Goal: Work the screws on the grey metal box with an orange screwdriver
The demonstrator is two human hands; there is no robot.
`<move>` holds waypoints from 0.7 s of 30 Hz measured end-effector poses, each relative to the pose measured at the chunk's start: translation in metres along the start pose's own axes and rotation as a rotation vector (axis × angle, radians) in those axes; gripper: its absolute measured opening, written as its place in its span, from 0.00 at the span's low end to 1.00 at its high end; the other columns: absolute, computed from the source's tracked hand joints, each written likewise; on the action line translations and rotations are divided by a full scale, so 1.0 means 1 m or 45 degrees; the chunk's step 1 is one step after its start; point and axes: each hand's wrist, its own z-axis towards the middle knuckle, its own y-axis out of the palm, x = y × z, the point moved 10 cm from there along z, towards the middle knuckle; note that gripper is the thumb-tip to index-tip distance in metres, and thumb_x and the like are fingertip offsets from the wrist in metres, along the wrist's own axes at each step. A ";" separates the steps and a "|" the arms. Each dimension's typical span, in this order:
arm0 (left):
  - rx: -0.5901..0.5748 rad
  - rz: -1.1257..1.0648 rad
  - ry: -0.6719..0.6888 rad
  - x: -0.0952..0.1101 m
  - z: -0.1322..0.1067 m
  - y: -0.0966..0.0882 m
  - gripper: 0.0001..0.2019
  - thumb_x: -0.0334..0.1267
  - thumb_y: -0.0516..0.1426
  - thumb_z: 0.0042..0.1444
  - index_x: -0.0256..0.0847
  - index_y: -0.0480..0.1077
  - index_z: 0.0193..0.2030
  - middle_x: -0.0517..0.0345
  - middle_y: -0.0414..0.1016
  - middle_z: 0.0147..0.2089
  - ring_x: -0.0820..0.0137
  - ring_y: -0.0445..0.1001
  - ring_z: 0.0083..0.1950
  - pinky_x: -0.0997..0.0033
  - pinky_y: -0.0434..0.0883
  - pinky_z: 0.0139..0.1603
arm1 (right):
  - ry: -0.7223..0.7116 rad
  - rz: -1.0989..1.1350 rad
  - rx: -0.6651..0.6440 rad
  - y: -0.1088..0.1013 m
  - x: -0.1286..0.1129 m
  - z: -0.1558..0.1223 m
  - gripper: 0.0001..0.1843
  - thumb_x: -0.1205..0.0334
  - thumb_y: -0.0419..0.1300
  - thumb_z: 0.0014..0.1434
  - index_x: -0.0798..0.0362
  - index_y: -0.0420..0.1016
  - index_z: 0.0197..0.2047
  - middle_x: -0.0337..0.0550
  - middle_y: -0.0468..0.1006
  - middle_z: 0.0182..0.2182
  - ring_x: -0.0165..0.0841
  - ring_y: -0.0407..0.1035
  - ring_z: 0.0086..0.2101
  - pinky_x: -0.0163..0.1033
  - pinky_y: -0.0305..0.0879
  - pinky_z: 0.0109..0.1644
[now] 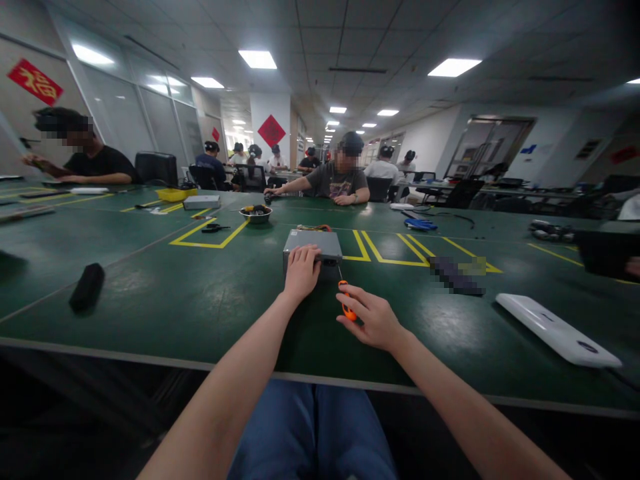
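Note:
A grey metal power supply unit (326,247) stands on the green table before me, with coloured wires coming out at its far side. My left hand (302,272) grips its near left part, fingers over the top and thumb at the front face. In my right hand (374,320) is a screwdriver (348,307) with an orange handle, held between thumb and fingers. Its thin shaft points up and away to the unit's near right corner. Whether the tip touches the unit, I cannot tell.
A metal bowl (256,213) and a small black tool (214,228) lie beyond, left. A black object (87,288) sits at left. Rightward are a white device (555,330), a dark pixelated object (456,277) and blue cable (420,224). A person (337,175) sits opposite.

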 end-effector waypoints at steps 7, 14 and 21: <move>0.001 0.009 0.000 -0.001 0.000 0.000 0.12 0.33 0.49 0.57 0.44 0.62 0.48 0.56 0.67 0.55 0.67 0.62 0.59 0.58 0.52 0.63 | -0.024 -0.021 0.003 0.000 -0.003 0.001 0.18 0.55 0.54 0.60 0.55 0.64 0.51 0.56 0.68 0.49 0.37 0.70 0.42 0.40 0.69 0.41; -0.004 0.003 0.006 0.000 0.001 0.000 0.12 0.33 0.50 0.57 0.44 0.62 0.49 0.56 0.68 0.54 0.67 0.62 0.59 0.58 0.52 0.63 | -0.052 -0.012 0.014 -0.001 -0.006 0.002 0.16 0.59 0.52 0.60 0.56 0.62 0.50 0.58 0.67 0.50 0.38 0.69 0.44 0.40 0.69 0.41; -0.002 0.001 0.010 0.001 0.000 0.000 0.13 0.32 0.50 0.56 0.43 0.62 0.48 0.56 0.68 0.54 0.67 0.62 0.58 0.59 0.52 0.63 | -0.050 -0.037 0.037 0.000 -0.007 0.001 0.11 0.58 0.53 0.60 0.54 0.63 0.44 0.54 0.70 0.46 0.35 0.70 0.39 0.38 0.69 0.37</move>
